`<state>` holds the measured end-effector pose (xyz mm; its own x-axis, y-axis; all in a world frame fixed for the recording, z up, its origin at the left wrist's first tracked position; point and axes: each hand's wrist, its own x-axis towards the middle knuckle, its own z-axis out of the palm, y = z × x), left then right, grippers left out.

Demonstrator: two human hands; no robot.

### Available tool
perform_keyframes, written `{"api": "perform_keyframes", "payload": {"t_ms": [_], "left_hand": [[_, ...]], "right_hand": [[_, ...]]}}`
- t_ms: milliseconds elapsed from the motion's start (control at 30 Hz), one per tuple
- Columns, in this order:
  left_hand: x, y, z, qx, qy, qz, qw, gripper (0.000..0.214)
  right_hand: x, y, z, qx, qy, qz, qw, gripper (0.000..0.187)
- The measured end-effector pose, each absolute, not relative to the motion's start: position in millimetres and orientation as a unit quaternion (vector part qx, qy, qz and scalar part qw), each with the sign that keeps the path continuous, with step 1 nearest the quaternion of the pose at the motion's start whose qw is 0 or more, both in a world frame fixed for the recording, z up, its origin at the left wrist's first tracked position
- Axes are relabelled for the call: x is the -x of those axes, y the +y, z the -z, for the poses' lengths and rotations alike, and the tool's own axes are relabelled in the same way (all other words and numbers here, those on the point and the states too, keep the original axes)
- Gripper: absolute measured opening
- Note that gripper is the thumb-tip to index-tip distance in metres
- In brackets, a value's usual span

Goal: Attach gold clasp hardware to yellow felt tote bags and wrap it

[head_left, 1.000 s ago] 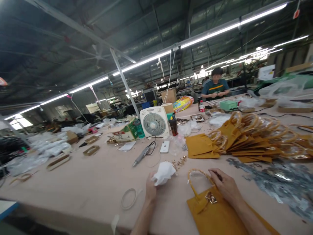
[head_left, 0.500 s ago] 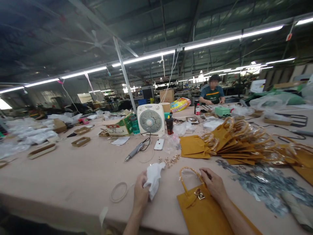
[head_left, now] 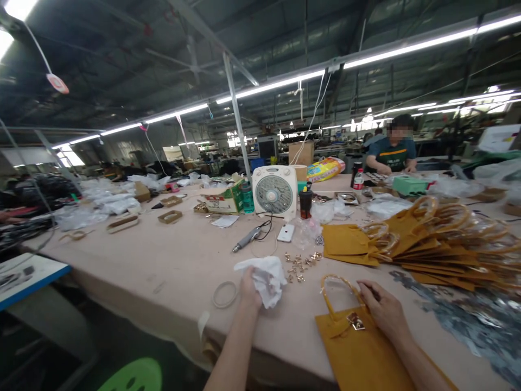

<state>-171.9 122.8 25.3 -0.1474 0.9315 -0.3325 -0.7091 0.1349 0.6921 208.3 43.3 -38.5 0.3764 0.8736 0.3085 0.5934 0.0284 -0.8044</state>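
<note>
My left hand (head_left: pixel 250 290) is closed on a crumpled sheet of white tissue paper (head_left: pixel 269 282), held above the table. Part of the sheet spreads out past the fingers on both sides. At the near right lies a mustard-yellow handbag (head_left: pixel 345 353) with a rounded handle and a shiny gold clasp (head_left: pixel 355 321). My right hand (head_left: pixel 385 312) rests over its right side, fingers curled at the base of the handle. Small gold metal fittings (head_left: pixel 300 263) lie scattered just beyond the two hands.
A stack of yellow handbags (head_left: pixel 439 244) and a heap of grey pieces (head_left: pixel 459 315) lie to the right. A box fan (head_left: pixel 274 193), a grey electric screwdriver (head_left: pixel 246 239) and a phone (head_left: pixel 285 233) are farther back. A tape roll (head_left: pixel 224 294) sits left. A co-worker (head_left: pixel 393 149) sits across.
The view has turned left, so things appear farther right. The white tissue paper in my left hand has spread wider. My right hand stays at the bag's handle.
</note>
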Motion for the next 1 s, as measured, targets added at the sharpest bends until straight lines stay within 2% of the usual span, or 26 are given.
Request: {"api": "perform_keyframes", "payload": {"t_ms": [233,467,833,1000], "left_hand": [[160,138,-41,-0.183,0.390,-0.623,0.653,0.022],[147,146,-43,-0.261,0.413,-0.664,0.566,0.032],[146,143,-31,-0.364,0.465,-0.614,0.524,0.039],[155,145,-26,-0.439,0.495,-0.571,0.487,0.034]], "right_hand": [[-206,42,36,0.678,-0.541,-0.149,0.476,0.043],[-205,41,35,0.676,-0.536,-0.149,0.484,0.042],[-200,38,26,0.667,-0.530,-0.154,0.500,0.042],[-202,39,29,0.666,-0.527,-0.163,0.502,0.042]]}}
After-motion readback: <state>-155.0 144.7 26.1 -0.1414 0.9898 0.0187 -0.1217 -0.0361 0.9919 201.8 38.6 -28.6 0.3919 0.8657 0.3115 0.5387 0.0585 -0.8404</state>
